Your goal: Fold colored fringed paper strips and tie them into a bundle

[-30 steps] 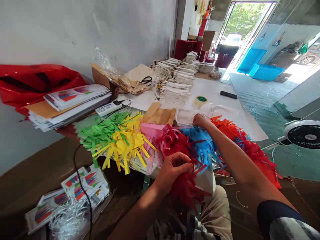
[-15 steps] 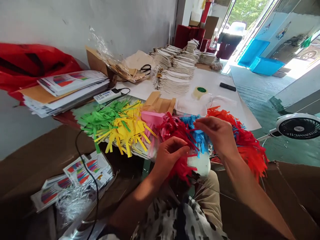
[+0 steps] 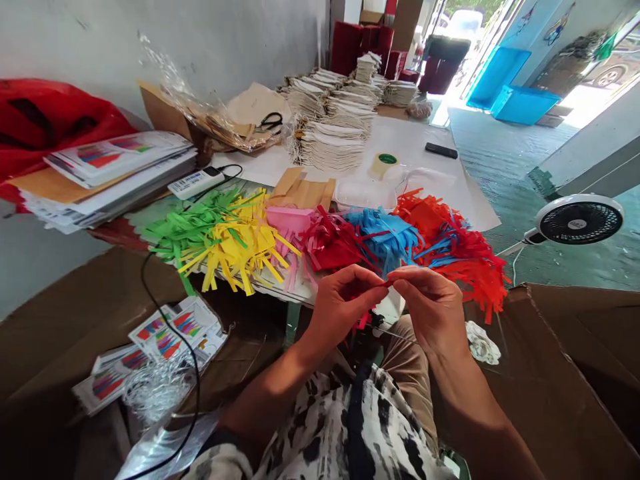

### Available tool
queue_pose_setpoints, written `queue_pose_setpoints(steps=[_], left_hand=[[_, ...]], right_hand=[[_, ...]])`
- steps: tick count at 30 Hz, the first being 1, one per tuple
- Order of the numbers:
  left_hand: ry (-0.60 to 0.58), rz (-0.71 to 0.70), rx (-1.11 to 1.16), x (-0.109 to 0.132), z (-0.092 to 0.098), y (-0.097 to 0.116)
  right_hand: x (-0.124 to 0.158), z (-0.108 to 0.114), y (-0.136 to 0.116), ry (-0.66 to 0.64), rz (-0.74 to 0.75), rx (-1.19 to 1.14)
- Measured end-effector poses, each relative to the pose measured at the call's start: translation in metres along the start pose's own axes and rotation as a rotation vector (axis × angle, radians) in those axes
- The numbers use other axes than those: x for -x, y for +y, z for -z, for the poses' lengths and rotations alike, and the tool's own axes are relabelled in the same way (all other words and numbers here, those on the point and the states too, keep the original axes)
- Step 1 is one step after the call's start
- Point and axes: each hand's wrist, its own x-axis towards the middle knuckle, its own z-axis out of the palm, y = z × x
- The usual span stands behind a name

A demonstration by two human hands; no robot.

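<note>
My left hand (image 3: 340,303) and my right hand (image 3: 433,307) meet above my lap, fingertips pinched together on a bunch of red paper strips (image 3: 364,319) that hangs below the left hand. Just beyond them, along the table's near edge, lie fringed paper piles: green (image 3: 187,227), yellow (image 3: 240,250), pink (image 3: 287,223), red (image 3: 330,243), blue (image 3: 387,237) and orange-red (image 3: 460,253).
A clear plastic tray (image 3: 363,193) and a tape roll (image 3: 384,163) sit behind the piles. Stacks of paper bags (image 3: 333,140), scissors (image 3: 271,121), printed sheets (image 3: 107,170), a black phone (image 3: 441,151), a small fan (image 3: 577,220) on the right, and cardboard (image 3: 575,373) around my knees.
My right hand drew back from the clear tray toward me and joined my left hand at the red strips. Both hands moved nearer my lap.
</note>
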Motion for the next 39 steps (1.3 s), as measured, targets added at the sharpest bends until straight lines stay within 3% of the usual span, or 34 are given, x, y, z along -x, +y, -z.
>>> queue_pose_setpoints(steps=[9,22,26,33,39], left_hand=[[-0.016,0.033,-0.007,0.002,-0.004,0.001],[-0.051,0.05,-0.04,0.002,-0.005,-0.005],[-0.055,0.011,-0.046,0.002,-0.008,-0.004],[-0.026,0.079,-0.024,0.001,-0.013,-0.002],[-0.061,0.066,-0.064,0.002,-0.015,-0.003]], right_hand=[[0.009,0.005,0.0,0.015,-0.046,-0.024],[0.017,0.008,0.01,0.102,0.029,0.058],[0.02,0.008,0.013,0.089,0.004,-0.023],[0.02,0.01,0.016,0.143,-0.098,-0.164],[0.022,0.019,0.019,0.143,-0.021,-0.083]])
